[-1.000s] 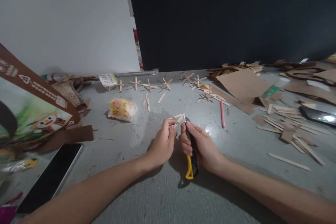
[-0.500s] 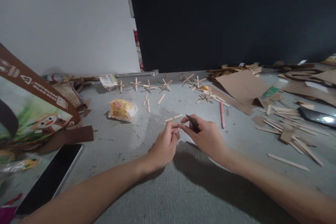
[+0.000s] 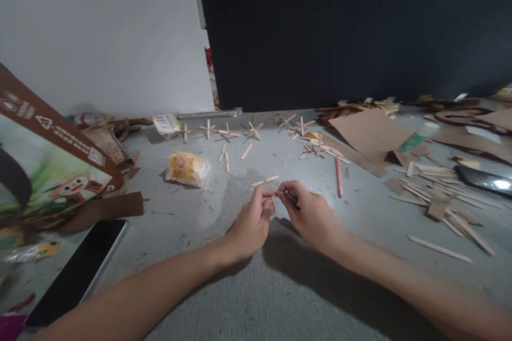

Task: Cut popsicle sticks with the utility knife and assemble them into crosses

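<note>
My left hand (image 3: 253, 221) is closed, its fingertips pinching a small piece of wooden stick (image 3: 274, 197). Against that piece, my right hand (image 3: 310, 216) is closed around a dark, flat tool (image 3: 295, 202), mostly hidden by the fingers. The fingertips of both hands nearly meet. Just beyond them a wooden stick (image 3: 264, 181) lies on the grey table (image 3: 224, 298). Farther back are short sticks (image 3: 247, 151) and several crossed-stick pieces (image 3: 228, 132). A red-pink pen (image 3: 339, 176) lies to the right of my right hand.
At the left are a phone (image 3: 78, 272), a printed bag (image 3: 52, 160) and a yellow packet (image 3: 188, 169). Loose sticks (image 3: 440, 249), cardboard (image 3: 364, 136), a glue bottle (image 3: 418, 137) and a black object (image 3: 484, 178) lie at the right. A dark panel (image 3: 352, 32) stands behind.
My right hand has turned, and its dark tool, which pointed up and away before, is now mostly hidden behind the fingers. My left hand has hardly moved.
</note>
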A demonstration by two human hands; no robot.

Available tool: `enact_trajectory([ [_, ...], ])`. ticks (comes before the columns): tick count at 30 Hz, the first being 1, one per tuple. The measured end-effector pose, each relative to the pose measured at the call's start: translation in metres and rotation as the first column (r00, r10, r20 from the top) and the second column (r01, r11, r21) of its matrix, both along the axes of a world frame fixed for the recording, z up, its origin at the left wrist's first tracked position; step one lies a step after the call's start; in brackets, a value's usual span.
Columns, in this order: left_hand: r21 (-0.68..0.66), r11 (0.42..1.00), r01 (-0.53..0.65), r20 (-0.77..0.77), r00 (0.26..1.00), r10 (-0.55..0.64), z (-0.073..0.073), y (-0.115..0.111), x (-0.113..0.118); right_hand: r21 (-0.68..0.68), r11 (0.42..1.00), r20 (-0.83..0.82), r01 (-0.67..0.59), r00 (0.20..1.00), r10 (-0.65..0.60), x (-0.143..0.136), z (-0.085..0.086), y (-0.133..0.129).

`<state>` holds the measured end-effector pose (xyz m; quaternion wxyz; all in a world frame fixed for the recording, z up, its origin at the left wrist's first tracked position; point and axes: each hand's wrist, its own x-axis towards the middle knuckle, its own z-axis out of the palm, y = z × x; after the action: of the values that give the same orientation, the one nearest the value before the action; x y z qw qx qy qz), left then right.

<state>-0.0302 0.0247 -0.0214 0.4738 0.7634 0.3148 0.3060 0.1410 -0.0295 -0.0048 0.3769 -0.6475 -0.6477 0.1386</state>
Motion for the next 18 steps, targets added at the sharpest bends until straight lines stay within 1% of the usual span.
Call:
enact_trajectory([
  [3, -0.001, 0.999, -0.038, 0.023, 0.999, 0.038, -0.003, 0.003, 0.001, -0.026, 0.998, 0.055, -0.058, 0.997, 0.059, -0.005, -0.005, -0.006],
  [5, -0.051, 0.993, -0.105, 0.064, 0.992, 0.108, -0.006, 0.006, 0.003, -0.043, 0.992, 0.079, -0.117, 0.99, 0.12, -0.008, -0.007, -0.01],
  [7, -0.127, 0.981, -0.148, 0.097, 0.982, 0.161, -0.008, 0.008, 0.005, -0.046, 0.99, 0.058, -0.132, 0.989, 0.135, -0.009, -0.007, -0.011],
  [9, -0.188, 0.973, -0.134, 0.131, 0.978, 0.16, -0.009, 0.01, 0.007, -0.036, 0.994, 0.006, -0.105, 0.994, 0.105, -0.008, -0.004, -0.01],
  [12, -0.226, 0.97, -0.085, 0.198, 0.971, 0.131, -0.009, 0.01, 0.008, -0.017, 0.998, -0.076, -0.061, 0.995, 0.059, -0.005, 0.008, -0.005],
  [15, -0.224, 0.972, -0.075, 0.235, 0.964, 0.128, -0.007, 0.009, 0.008, -0.027, 0.997, -0.181, -0.07, 0.981, 0.064, -0.004, 0.02, -0.005],
  [18, -0.201, 0.977, -0.073, 0.238, 0.964, 0.121, -0.005, 0.007, 0.007, -0.083, 0.991, -0.319, -0.109, 0.945, 0.077, -0.006, 0.028, -0.008],
])
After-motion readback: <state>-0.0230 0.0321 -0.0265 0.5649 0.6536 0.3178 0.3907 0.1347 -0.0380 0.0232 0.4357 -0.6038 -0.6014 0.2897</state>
